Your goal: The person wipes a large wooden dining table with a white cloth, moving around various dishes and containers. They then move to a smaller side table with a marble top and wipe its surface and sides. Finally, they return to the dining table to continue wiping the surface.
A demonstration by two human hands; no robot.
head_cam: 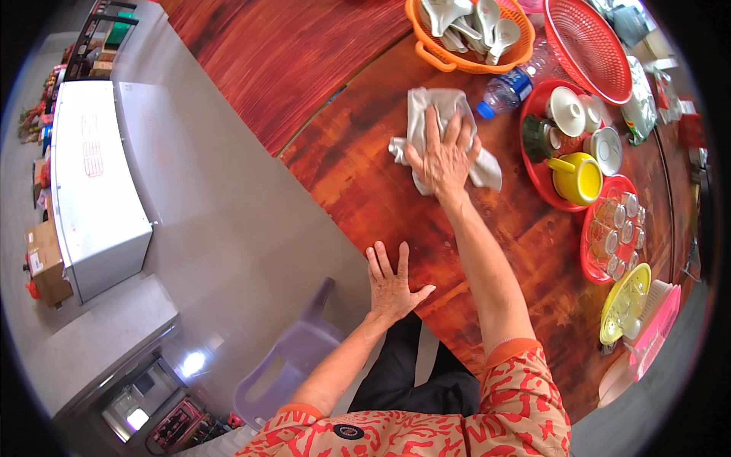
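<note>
My right hand lies flat with spread fingers on a crumpled light grey cloth, pressing it against the reddish-brown wooden table. Beside the cloth, a plastic bottle with a blue cap lies on its side. Above it stands an orange plastic basket of white spoons. My left hand rests at the table's near left edge, fingers apart, holding nothing. To the right, a red tray carries a yellow mug, white lidded and open cups, and a dark cup.
Farther right are a red tray of several glasses, a yellow tray and pink baskets. A red colander leans at the top right. A lilac plastic chair stands by the table's left edge; a white chest is far left.
</note>
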